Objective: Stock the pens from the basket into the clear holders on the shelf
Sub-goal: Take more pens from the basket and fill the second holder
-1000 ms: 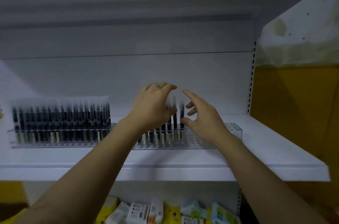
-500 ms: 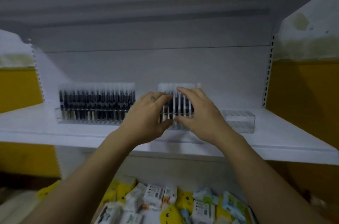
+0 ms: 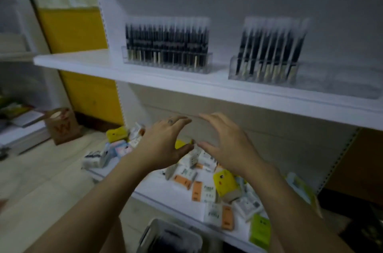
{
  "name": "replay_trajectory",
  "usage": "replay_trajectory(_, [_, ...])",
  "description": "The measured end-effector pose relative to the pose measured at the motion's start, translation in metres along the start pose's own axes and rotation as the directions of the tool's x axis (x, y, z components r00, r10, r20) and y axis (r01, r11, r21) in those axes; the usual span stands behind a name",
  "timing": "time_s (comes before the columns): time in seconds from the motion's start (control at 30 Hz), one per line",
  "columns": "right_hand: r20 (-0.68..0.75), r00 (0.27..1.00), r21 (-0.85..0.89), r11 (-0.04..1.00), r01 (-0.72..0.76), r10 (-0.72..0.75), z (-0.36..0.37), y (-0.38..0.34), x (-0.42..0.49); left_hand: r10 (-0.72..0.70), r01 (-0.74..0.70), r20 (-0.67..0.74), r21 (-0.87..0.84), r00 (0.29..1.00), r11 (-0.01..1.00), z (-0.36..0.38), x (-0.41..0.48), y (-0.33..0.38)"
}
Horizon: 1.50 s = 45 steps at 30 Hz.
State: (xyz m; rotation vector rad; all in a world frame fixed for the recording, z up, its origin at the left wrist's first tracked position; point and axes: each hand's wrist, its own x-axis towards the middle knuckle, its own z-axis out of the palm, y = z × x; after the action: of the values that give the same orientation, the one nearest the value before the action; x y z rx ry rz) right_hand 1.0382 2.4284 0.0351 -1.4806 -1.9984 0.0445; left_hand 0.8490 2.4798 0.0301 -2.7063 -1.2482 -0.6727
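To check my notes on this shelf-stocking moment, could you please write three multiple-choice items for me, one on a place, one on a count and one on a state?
1. Where do the pens stand? A. on the floor B. in clear holders on the upper shelf C. on the lower shelf
2. How many holders show pens? A. one B. two C. four
3. How are the left hand and right hand? A. both open, holding nothing B. both grip pens C. both grip a holder
Key: 1 B, pens stand in holders on that shelf; 2 B, one further left and the right holder; 3 A, both spread below the shelf, nothing held.
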Motion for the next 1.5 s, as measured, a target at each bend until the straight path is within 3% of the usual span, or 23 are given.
replay_trajectory(0.17, [0.204,0.976,0.032,0.996,-0.088,0.079,0.073,0.018,-0.024,-0.093,0.099,0.105,-0.054,0.99,0.994,0.057,-0.046,-0.024])
replay_trajectory(0.43, [0.484,0.846,-0.021,0.97,-0.244,0.223,0.156,0.06,-0.058,-0.196,0.236,0.332,-0.083,0.923,0.968,0.133,-0.079,-0.031])
replay_trajectory(0.6, [0.563,0.775,-0.03,0.944,-0.329,0.287,0.195,0.082,-0.08,-0.288,0.379,0.477,-0.104,0.83,0.919,0.18,-0.1,-0.041])
replay_trajectory(0.73, [0.663,0.673,-0.042,0.914,-0.403,0.327,0.227,0.093,-0.107,-0.378,0.54,0.601,-0.106,0.704,0.835,0.22,-0.138,-0.043])
replay_trajectory(1.03, [0.812,0.469,-0.12,0.886,-0.449,0.348,0.277,0.105,-0.143,-0.326,0.596,0.746,-0.117,0.581,0.794,0.279,-0.18,-0.044])
replay_trajectory(1.23, [0.883,0.311,-0.184,0.87,-0.457,0.35,0.305,0.116,-0.153,-0.408,0.704,0.835,0.035,0.369,0.709,0.308,-0.222,-0.075])
replay_trajectory(1.5, [0.905,0.201,-0.218,0.814,-0.538,0.375,0.342,0.13,-0.153,-0.449,0.816,0.828,-0.018,0.336,0.578,0.363,-0.224,-0.088])
